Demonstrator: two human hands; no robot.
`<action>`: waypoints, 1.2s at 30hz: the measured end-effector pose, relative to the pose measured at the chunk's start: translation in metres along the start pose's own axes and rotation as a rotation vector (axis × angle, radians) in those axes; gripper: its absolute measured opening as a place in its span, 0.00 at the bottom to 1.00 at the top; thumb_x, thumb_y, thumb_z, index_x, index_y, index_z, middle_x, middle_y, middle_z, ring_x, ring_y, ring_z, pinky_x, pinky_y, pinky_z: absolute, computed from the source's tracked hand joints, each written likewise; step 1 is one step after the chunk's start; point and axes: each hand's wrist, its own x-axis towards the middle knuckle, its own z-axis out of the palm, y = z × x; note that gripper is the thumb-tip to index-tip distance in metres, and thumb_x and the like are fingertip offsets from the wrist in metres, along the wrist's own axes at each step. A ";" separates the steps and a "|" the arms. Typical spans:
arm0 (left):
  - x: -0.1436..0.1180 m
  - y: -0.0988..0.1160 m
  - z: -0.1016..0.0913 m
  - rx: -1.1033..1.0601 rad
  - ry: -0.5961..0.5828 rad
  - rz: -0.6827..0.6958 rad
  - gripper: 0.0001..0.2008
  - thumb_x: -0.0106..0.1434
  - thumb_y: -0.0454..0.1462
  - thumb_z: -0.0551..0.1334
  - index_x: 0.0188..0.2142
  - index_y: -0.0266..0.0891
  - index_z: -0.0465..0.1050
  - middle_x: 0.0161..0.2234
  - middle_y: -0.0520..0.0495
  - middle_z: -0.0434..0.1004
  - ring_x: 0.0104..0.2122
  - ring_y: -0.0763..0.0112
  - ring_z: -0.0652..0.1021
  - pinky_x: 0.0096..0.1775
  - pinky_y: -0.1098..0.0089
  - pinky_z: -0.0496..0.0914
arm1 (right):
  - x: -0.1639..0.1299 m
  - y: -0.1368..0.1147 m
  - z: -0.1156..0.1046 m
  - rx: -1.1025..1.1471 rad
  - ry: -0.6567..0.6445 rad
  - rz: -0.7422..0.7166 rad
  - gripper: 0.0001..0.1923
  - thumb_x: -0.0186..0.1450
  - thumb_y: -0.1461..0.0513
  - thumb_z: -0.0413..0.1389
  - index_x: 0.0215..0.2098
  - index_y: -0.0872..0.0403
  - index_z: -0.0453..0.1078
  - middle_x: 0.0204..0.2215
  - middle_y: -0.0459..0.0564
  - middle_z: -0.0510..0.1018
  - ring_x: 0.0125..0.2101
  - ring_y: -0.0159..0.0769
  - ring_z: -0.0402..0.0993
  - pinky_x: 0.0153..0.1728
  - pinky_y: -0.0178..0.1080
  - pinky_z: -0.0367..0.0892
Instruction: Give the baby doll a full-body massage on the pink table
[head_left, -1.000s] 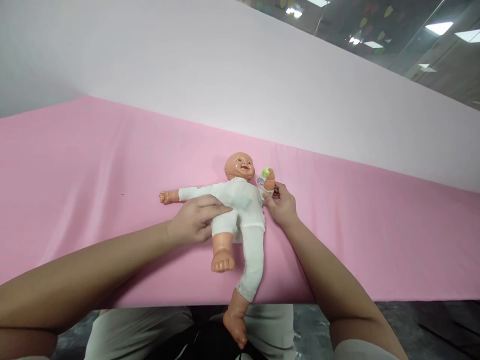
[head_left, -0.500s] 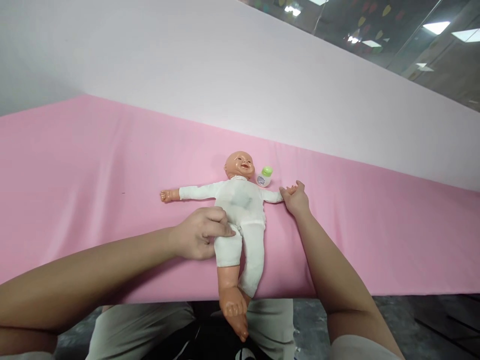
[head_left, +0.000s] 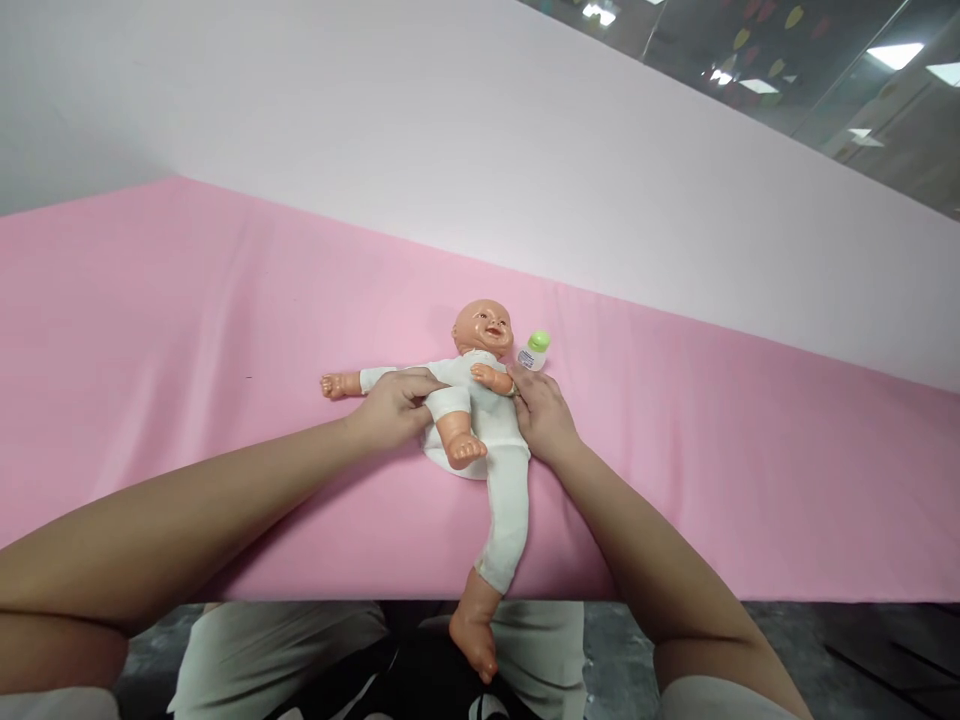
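A baby doll [head_left: 487, 420] in a white suit lies on its back on the pink cloth [head_left: 225, 330], head away from me. My left hand [head_left: 394, 405] grips the doll's left-side leg, bent up over its belly so the bare foot points toward me. My right hand [head_left: 541, 415] holds the doll's other arm, folded across its chest. The doll's second leg stretches straight toward me, its foot hanging past the table's near edge. A small white bottle with a green cap [head_left: 534, 350] stands just right of the doll's head.
A pale pink backdrop [head_left: 480, 170] rises behind the cloth. My lap in light trousers [head_left: 285, 655] shows below the table's near edge, over a dark floor. Ceiling lights and glass appear at the top right.
My left hand has pushed the doll's leg up from straight to bent over its belly. My right hand has brought the doll's outstretched arm in across the chest.
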 end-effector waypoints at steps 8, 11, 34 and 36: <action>-0.001 0.006 -0.006 0.073 -0.024 0.076 0.11 0.66 0.35 0.63 0.41 0.41 0.86 0.36 0.47 0.83 0.35 0.66 0.82 0.37 0.68 0.77 | 0.003 0.003 -0.001 -0.047 -0.021 0.010 0.28 0.74 0.59 0.53 0.70 0.52 0.68 0.63 0.58 0.79 0.62 0.54 0.73 0.66 0.60 0.66; -0.007 0.010 -0.010 0.063 -0.027 0.222 0.11 0.69 0.37 0.65 0.47 0.42 0.86 0.35 0.48 0.81 0.33 0.69 0.81 0.35 0.69 0.76 | 0.003 0.011 -0.005 0.143 0.093 0.189 0.29 0.73 0.54 0.54 0.71 0.51 0.64 0.59 0.58 0.81 0.53 0.51 0.80 0.58 0.54 0.75; -0.022 0.035 -0.007 0.053 -0.009 0.442 0.13 0.72 0.33 0.63 0.53 0.43 0.82 0.35 0.49 0.78 0.32 0.72 0.78 0.35 0.71 0.73 | 0.001 0.038 -0.015 0.145 0.393 0.338 0.34 0.73 0.50 0.57 0.74 0.48 0.57 0.55 0.56 0.82 0.39 0.41 0.80 0.44 0.45 0.78; -0.019 0.030 -0.008 0.068 -0.004 0.376 0.13 0.72 0.33 0.63 0.53 0.42 0.83 0.36 0.49 0.79 0.33 0.72 0.80 0.37 0.72 0.74 | 0.001 0.030 -0.007 0.050 0.317 0.140 0.29 0.74 0.54 0.56 0.72 0.46 0.63 0.57 0.56 0.80 0.45 0.44 0.80 0.49 0.48 0.78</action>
